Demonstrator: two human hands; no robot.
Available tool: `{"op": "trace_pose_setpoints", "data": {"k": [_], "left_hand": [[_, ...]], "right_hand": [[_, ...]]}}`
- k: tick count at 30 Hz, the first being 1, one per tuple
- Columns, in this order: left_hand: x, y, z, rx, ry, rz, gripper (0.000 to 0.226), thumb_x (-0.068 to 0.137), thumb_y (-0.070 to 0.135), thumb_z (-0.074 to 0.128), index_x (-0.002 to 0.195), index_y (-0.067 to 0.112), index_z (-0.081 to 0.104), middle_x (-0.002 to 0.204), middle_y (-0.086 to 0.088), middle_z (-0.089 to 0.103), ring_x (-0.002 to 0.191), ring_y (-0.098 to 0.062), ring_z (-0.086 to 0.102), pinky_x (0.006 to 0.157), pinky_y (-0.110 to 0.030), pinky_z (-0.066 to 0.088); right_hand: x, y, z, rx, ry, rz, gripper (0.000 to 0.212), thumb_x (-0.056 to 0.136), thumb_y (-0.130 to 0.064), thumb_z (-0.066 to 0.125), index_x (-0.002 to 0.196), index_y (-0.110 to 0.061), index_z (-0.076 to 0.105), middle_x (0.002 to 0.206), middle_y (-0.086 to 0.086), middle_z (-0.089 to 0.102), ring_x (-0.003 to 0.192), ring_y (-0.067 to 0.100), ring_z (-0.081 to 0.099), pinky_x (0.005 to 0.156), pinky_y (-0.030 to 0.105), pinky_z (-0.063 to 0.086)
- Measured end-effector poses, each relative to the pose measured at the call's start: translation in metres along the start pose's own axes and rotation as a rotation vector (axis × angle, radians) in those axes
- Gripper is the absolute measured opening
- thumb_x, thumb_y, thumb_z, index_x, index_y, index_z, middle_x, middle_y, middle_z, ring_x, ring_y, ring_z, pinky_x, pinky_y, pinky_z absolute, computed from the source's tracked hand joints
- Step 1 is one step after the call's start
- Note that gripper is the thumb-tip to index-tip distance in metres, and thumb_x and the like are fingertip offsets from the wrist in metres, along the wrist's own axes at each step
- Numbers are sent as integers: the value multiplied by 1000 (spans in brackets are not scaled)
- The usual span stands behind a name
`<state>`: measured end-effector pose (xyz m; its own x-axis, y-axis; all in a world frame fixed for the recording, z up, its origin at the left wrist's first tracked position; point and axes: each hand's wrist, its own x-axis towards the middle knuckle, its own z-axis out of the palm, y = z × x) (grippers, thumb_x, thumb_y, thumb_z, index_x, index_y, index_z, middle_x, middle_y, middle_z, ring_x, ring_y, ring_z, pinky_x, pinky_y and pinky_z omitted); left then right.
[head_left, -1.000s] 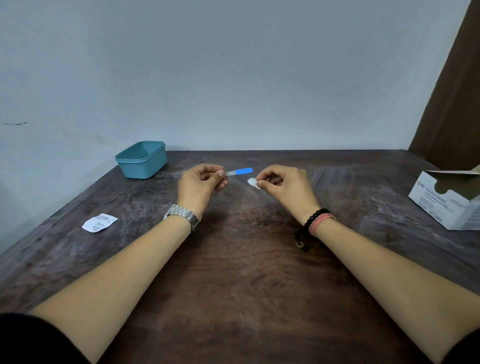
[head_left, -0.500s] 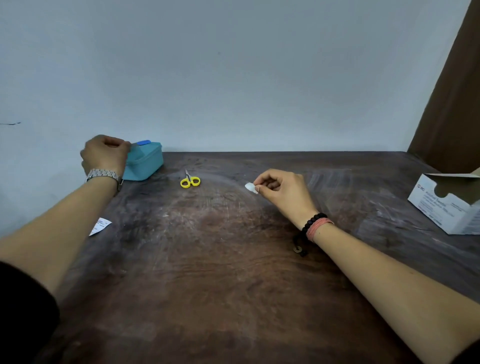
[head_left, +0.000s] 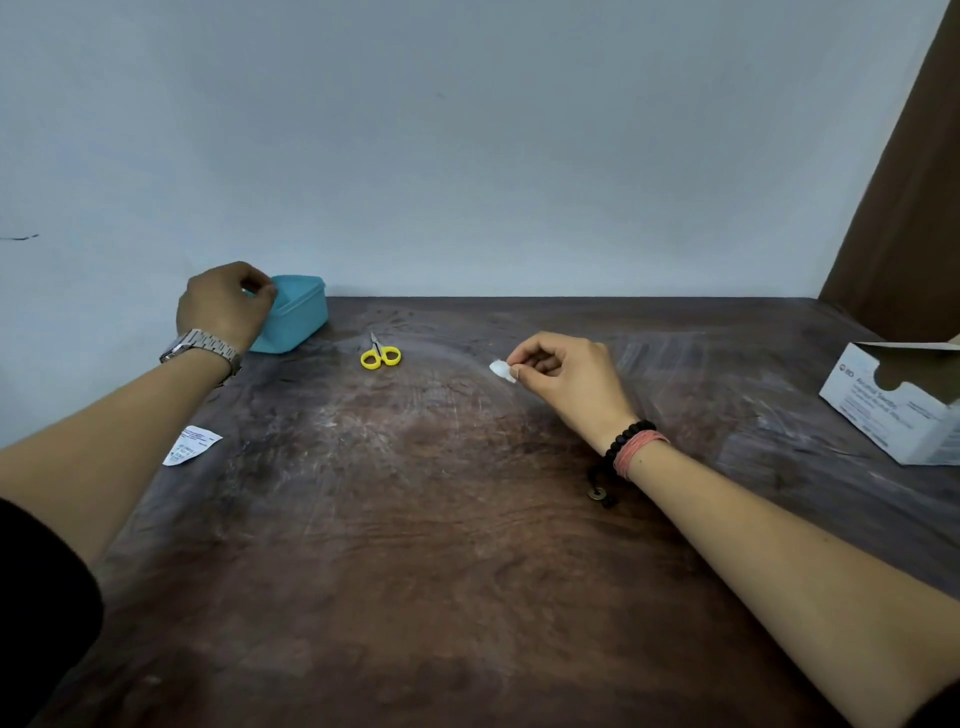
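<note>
Small white scrap (head_left: 502, 370), edge pinched in my right hand (head_left: 563, 379) above the dark wooden table (head_left: 467, 545): likely light, limp, easily dropped. My left hand (head_left: 226, 306) curls over the teal plastic box (head_left: 301, 319); I cannot tell its grip.

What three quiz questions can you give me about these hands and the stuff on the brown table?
1. True or false: the small yellow-handled scissors lie inside the teal plastic tub.
2. What does the right hand pinch? A: small white scrap. B: scissors. C: tub.
3. Fill in: the wrist of the left hand wears a metal ____.
Key: 1 false, the scissors lie on the dark wooden table; 2 A; 3 watch.
</note>
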<state>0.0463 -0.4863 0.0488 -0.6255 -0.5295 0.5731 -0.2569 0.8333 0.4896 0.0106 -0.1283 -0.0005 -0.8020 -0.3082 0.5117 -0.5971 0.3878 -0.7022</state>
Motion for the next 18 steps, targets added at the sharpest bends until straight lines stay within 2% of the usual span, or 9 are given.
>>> {"op": "trace_pose_setpoints", "data": {"k": [4, 7, 9, 12, 14, 18], "left_hand": [[-7, 23, 8, 31, -65, 178, 15, 87, 27, 62, 94, 16, 71, 100, -8, 72, 97, -33, 64, 77, -36, 48], [-17, 40, 21, 78, -269, 268, 19, 86, 32, 66, 94, 16, 71, 95, -5, 72, 94, -28, 65, 76, -34, 50], [-23, 47, 33, 143, -422, 272, 24, 83, 38, 69, 98, 19, 71, 95, -2, 71, 95, -24, 64, 76, -31, 49], [-31, 52, 45, 229, -563, 272, 33, 79, 46, 71, 104, 24, 72, 100, -1, 71, 98, -23, 63, 80, -32, 51], [-33, 54, 50, 242, -591, 283, 33, 78, 44, 73, 106, 24, 71, 102, -3, 71, 100, -24, 64, 81, -34, 52], [-35, 61, 54, 252, -551, 308, 28, 80, 37, 72, 103, 21, 72, 100, -5, 71, 99, -26, 64, 78, -33, 52]], "right_hand": [[0, 0, 2, -16, -8, -2, 5, 80, -13, 73, 82, -17, 74, 73, -7, 70, 71, 7, 62, 61, 6, 44], [0, 0, 2, -23, -10, -5, 5, 80, -13, 73, 82, -17, 74, 73, -6, 70, 71, 8, 62, 62, 7, 45], [0, 1, 2, -27, -13, -4, 5, 80, -13, 73, 81, -18, 74, 73, -6, 71, 71, 8, 62, 63, 9, 47], [0, 2, 3, -39, -14, -6, 6, 79, -13, 73, 80, -19, 74, 73, -5, 71, 70, 9, 62, 63, 14, 49], [0, 3, 3, -39, -13, -7, 7, 79, -13, 73, 80, -19, 74, 73, -4, 71, 70, 9, 62, 64, 15, 49], [1, 2, 3, -38, -21, -10, 5, 80, -13, 72, 81, -18, 74, 73, -5, 71, 70, 8, 63, 63, 11, 48]]}}
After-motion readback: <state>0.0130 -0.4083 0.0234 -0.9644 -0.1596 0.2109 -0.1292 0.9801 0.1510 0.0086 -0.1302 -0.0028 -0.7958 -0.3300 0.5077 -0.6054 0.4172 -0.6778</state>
